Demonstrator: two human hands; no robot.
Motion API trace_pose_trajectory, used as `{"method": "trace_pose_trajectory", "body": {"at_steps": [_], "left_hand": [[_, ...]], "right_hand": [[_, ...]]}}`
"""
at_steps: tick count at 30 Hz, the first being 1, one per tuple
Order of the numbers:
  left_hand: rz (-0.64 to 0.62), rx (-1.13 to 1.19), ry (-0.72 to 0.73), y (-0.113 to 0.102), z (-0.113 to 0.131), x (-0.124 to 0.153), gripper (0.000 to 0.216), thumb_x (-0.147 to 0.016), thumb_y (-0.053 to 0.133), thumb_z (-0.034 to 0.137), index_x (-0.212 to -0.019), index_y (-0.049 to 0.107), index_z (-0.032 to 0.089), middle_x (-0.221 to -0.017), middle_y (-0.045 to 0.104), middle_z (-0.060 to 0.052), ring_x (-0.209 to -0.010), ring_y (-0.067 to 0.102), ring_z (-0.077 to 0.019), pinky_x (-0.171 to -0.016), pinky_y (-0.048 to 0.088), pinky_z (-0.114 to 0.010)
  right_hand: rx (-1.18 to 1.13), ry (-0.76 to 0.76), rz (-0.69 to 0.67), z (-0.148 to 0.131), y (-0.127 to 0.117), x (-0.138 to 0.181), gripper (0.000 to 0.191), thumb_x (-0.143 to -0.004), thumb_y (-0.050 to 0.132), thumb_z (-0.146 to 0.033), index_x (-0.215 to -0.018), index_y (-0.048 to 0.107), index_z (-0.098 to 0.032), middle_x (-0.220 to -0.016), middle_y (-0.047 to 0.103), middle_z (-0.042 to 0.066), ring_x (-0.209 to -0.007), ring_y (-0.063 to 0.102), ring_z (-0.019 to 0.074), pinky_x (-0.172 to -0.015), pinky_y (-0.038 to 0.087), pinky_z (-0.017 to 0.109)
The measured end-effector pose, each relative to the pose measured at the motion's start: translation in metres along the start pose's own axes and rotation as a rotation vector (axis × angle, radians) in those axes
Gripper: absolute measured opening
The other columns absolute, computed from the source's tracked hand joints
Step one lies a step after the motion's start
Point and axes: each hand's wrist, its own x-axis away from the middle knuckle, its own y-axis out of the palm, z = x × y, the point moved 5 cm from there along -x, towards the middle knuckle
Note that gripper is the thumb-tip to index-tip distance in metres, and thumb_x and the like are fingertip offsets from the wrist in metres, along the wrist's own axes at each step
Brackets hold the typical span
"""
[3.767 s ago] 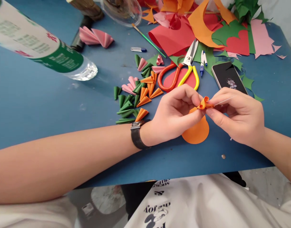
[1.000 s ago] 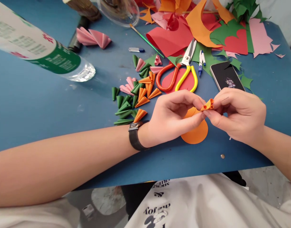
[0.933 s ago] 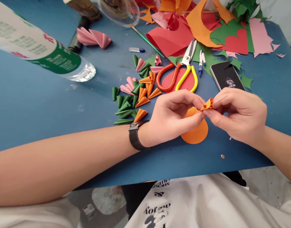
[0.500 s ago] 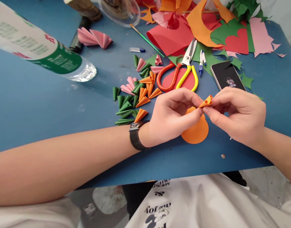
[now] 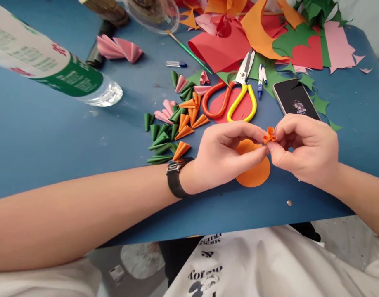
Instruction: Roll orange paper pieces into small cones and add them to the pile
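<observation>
Between my fingertips is a small cluster of orange paper cones (image 5: 270, 136), its open curled ends facing me. My left hand (image 5: 229, 154), with a black watch strap at the wrist, pinches it from the left. From the other side my right hand (image 5: 305, 144) grips it with thumb and forefinger. Under my left hand lies an orange paper piece with a rounded edge (image 5: 254, 173), partly covered. Left of my hands, several green paper cones (image 5: 161, 138), orange paper cones (image 5: 183, 132) and pink paper cones (image 5: 166, 111) lie in a loose group.
Scissors (image 5: 243, 82) with red and yellow handles lie beyond my hands, near a phone (image 5: 296, 99) and pens (image 5: 261, 80). Coloured paper scraps (image 5: 214, 45) pile at the back. A bottle (image 5: 74, 76) and a pink folded paper piece (image 5: 119, 48) are on the left.
The orange cone cluster has turned in my fingers, so its open ends now face me. My right hand has shifted slightly left. The rest of the table looks the same.
</observation>
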Motion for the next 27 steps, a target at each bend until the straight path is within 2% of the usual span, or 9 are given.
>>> {"method": "trace_pose_trajectory", "body": {"at_steps": [8, 15, 21, 24, 27], "left_hand": [[0.025, -0.087, 0.004, -0.0014, 0.0043, 0.0003, 0.018, -0.086, 0.083, 0.007, -0.095, 0.08, 0.022, -0.091, 0.087, -0.001, -0.08, 0.081, -0.0147, -0.075, 0.068, -0.025], [0.036, -0.08, -0.013, -0.0022, 0.0035, -0.0001, 0.02, -0.087, 0.081, 0.005, -0.096, 0.078, 0.023, -0.091, 0.084, 0.001, -0.081, 0.079, -0.0136, -0.075, 0.067, -0.025], [0.026, -0.013, -0.03, -0.0018, -0.0013, -0.0009, 0.016, -0.091, 0.09, 0.015, -0.101, 0.081, 0.024, -0.095, 0.085, -0.001, -0.086, 0.081, -0.0154, -0.08, 0.069, -0.028], [0.025, 0.016, -0.055, -0.0023, -0.0025, -0.0012, 0.022, -0.086, 0.098, 0.023, -0.1, 0.082, 0.023, -0.095, 0.085, -0.002, -0.085, 0.081, -0.016, -0.08, 0.07, -0.028], [0.007, 0.016, -0.065, -0.0025, -0.0017, -0.0015, 0.021, -0.088, 0.099, 0.028, -0.1, 0.082, 0.023, -0.094, 0.086, -0.003, -0.083, 0.082, -0.016, -0.078, 0.07, -0.028]], "right_hand": [[-0.051, 0.056, -0.056, 0.0012, -0.0004, -0.0025, 0.018, -0.083, 0.082, -0.009, -0.081, 0.07, -0.023, -0.076, 0.072, -0.003, -0.06, 0.065, 0.0091, -0.051, 0.057, 0.021], [0.077, -0.029, -0.057, -0.0018, -0.0009, -0.0016, 0.015, -0.089, 0.079, -0.013, -0.084, 0.069, -0.023, -0.077, 0.071, -0.002, -0.063, 0.065, 0.0115, -0.054, 0.058, 0.025], [0.164, -0.113, -0.093, -0.0028, -0.0035, -0.0035, 0.017, -0.094, 0.074, -0.015, -0.083, 0.066, -0.025, -0.076, 0.068, -0.001, -0.061, 0.062, 0.0129, -0.053, 0.055, 0.028], [0.171, -0.155, -0.104, -0.0031, -0.0055, -0.0048, 0.018, -0.094, 0.072, -0.016, -0.082, 0.065, -0.027, -0.076, 0.069, 0.0, -0.063, 0.064, 0.016, -0.052, 0.055, 0.031], [0.211, -0.2, -0.087, -0.0049, -0.0075, -0.0049, 0.018, -0.095, 0.071, -0.017, -0.083, 0.066, -0.029, -0.075, 0.07, 0.001, -0.068, 0.067, 0.0193, -0.053, 0.055, 0.034]]}}
